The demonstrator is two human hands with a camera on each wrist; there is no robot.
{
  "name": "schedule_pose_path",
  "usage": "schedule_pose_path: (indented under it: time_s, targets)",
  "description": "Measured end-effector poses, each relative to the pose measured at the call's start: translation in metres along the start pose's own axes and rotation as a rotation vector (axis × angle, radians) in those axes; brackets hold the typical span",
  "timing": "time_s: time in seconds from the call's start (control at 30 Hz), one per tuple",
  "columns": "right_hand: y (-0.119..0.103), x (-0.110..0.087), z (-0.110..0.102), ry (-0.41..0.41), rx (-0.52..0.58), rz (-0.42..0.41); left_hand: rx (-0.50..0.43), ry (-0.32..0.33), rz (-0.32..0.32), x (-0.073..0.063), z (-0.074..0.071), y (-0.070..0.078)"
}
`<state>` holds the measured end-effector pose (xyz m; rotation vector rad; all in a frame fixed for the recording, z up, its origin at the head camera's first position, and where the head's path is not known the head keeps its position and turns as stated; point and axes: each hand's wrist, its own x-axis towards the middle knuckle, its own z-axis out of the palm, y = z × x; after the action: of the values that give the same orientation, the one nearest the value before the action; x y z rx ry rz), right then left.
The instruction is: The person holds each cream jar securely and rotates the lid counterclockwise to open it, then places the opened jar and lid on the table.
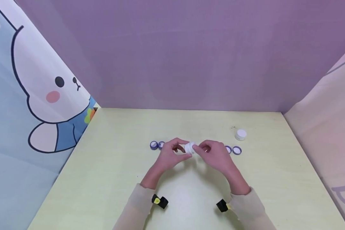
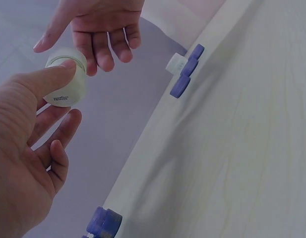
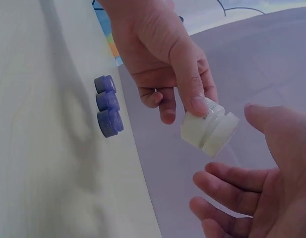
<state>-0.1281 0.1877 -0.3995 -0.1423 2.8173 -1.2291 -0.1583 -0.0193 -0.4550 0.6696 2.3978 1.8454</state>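
Above the table, my left hand (image 1: 170, 155) pinches a small white jar (image 3: 195, 130) between thumb and fingers. The jar is tilted on its side, its white lid (image 3: 222, 135) facing my right hand (image 1: 218, 155). In the right wrist view, my right thumb and fingers are spread around the lid with a gap showing on either side. Dark print shows on the jar's wall in the left wrist view, under my left thumb (image 2: 56, 79).
Left of my hands stand three small blue-purple jars (image 3: 108, 101), partly hidden in the head view. To the right lie several blue-rimmed lids (image 1: 237, 150), with another white lidded jar (image 1: 240, 135) behind them. A purple wall (image 1: 189, 64) closes off the table's (image 1: 109, 159) back.
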Motion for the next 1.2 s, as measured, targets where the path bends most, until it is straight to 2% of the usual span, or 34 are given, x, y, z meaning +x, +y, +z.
schedule_pose_path:
  time_s: [0.2,0.33,0.43,0.57,0.83,0.93,1.2]
  targets:
    - [0.001,0.001,0.0,0.003,0.012,-0.065,-0.006,0.0,-0.006,0.001,0.0,0.0]
    - [0.005,0.003,0.0,-0.023,0.08,-0.112,-0.027,0.005,-0.038,0.001,-0.001,0.016]
    - [0.008,0.003,0.001,-0.044,0.131,-0.107,-0.03,0.008,-0.052,-0.002,-0.003,0.028]
    - [0.009,0.003,0.003,-0.057,0.166,-0.091,-0.033,0.005,-0.034,-0.005,-0.005,0.034]
    - [0.004,0.005,0.004,-0.034,0.119,-0.086,-0.024,0.013,-0.029,-0.005,-0.005,0.039]
    - [0.003,0.005,0.004,-0.027,0.087,-0.095,-0.019,0.007,-0.033,-0.004,-0.005,0.038]
    - [0.003,0.007,-0.002,-0.066,0.095,-0.17,-0.01,0.008,-0.062,0.0,0.0,0.005]
